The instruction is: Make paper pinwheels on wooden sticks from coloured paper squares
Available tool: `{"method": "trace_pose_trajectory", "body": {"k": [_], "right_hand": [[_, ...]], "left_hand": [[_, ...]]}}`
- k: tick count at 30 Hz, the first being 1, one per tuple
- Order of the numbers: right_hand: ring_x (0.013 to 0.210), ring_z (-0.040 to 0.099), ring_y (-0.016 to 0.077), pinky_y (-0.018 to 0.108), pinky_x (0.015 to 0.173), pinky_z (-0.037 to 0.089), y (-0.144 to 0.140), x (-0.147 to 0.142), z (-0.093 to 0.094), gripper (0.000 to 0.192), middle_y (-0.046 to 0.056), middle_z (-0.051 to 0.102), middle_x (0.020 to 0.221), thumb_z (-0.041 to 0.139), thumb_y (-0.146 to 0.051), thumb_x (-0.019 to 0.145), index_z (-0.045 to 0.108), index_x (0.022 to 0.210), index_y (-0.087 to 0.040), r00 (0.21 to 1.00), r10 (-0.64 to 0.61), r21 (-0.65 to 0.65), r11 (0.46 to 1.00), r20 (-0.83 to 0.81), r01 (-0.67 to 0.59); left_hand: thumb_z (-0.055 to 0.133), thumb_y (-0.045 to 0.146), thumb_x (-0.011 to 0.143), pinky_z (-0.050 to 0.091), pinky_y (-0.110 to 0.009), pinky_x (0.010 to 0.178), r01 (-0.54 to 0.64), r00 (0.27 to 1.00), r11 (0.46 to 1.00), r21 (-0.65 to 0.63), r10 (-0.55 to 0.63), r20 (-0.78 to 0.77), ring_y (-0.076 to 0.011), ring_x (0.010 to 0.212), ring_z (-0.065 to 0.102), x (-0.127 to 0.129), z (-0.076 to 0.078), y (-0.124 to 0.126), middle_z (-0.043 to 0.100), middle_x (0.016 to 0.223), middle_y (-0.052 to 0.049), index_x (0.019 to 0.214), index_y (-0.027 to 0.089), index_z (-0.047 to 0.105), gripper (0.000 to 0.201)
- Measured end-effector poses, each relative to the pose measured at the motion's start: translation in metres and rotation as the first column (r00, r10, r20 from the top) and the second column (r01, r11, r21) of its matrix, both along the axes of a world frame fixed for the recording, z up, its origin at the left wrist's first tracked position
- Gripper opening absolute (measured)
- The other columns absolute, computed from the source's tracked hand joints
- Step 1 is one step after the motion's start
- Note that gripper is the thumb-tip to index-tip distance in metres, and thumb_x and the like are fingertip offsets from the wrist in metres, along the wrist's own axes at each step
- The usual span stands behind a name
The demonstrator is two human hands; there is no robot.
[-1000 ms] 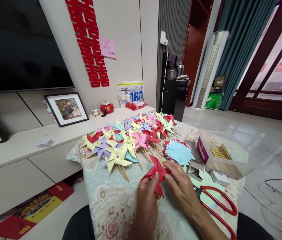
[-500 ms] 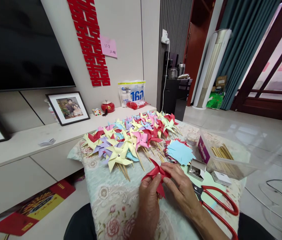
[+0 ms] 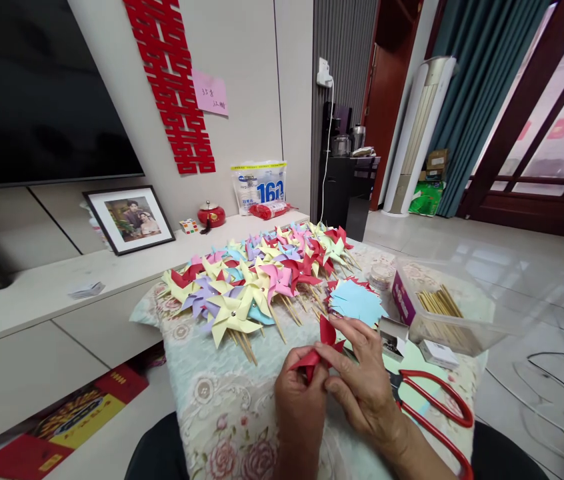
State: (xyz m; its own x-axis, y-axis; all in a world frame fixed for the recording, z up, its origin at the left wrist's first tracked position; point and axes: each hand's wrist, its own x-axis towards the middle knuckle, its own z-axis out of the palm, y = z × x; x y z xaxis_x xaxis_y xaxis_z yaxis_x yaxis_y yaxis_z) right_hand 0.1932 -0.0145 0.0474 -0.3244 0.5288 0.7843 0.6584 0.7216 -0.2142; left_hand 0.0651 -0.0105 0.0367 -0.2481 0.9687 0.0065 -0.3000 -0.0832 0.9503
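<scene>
over the floral cloth (image 3: 217,393), left hand (image 3: 299,407) and right hand (image 3: 362,387) pinch 1 pointed, creased red paper (image 3: 318,350), fingers closed on it.

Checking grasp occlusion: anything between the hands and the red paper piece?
Nothing visible. The left hand and right hand both pinch the red paper piece directly, above the floral cloth.

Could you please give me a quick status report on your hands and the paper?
Left hand and right hand both pinching the red paper. Paper partly folded, held above the tablecloth. Scissors beside the right wrist, finished pinwheels beyond.
</scene>
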Motion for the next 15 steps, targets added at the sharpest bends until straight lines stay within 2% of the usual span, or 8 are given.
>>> {"method": "trace_pose_trajectory", "body": {"k": [6,10,12,15], "right_hand": [[0.136,0.033,0.0386,0.060,0.107,0.031,0.000,0.000,-0.002,0.043,0.010,0.035,0.157,0.055,-0.023,0.092,0.057,0.135,-0.025,0.998,-0.024,-0.067,0.997,0.051,0.028],[0.137,0.033,0.0376,0.060,0.109,0.029,0.000,0.001,0.001,0.049,0.012,0.035,0.156,0.050,-0.024,0.094,0.048,0.143,-0.023,0.998,-0.022,-0.073,0.997,-0.057,0.018],[0.135,0.036,0.0366,0.058,0.108,0.030,0.002,0.003,0.003,0.040,0.013,0.041,0.151,0.052,-0.026,0.094,0.053,0.134,-0.022,0.990,-0.041,-0.080,0.996,-0.135,0.030],[0.132,0.039,0.0353,0.056,0.106,0.032,0.006,0.004,0.002,0.019,0.013,0.048,0.145,0.060,-0.025,0.092,0.061,0.110,-0.022,0.983,-0.066,-0.113,0.993,-0.170,0.047]], "left_hand": [[0.081,0.022,0.061,0.050,-0.024,0.061,0.012,0.999,0.999,-0.030,-0.011,0.039,-0.0159,0.060,0.062,0.000,0.002,0.000,0.069,0.062,-0.001,0.068,0.017,0.070,0.014],[0.084,0.030,0.060,0.046,-0.022,0.055,0.011,0.995,0.997,-0.083,-0.003,0.102,-0.0145,0.058,0.059,0.000,0.002,0.005,0.065,0.058,0.001,0.073,0.016,0.073,0.023],[0.085,0.035,0.060,0.039,-0.020,0.047,0.041,0.981,0.988,-0.147,-0.012,0.194,-0.0114,0.050,0.052,-0.001,0.003,0.007,0.057,0.052,0.003,0.069,0.015,0.071,0.026],[0.084,0.039,0.062,0.028,-0.020,0.039,0.099,0.953,0.977,-0.187,-0.039,0.300,-0.0071,0.041,0.036,-0.004,0.006,0.010,0.044,0.045,0.007,0.053,0.017,0.060,0.034]]}}
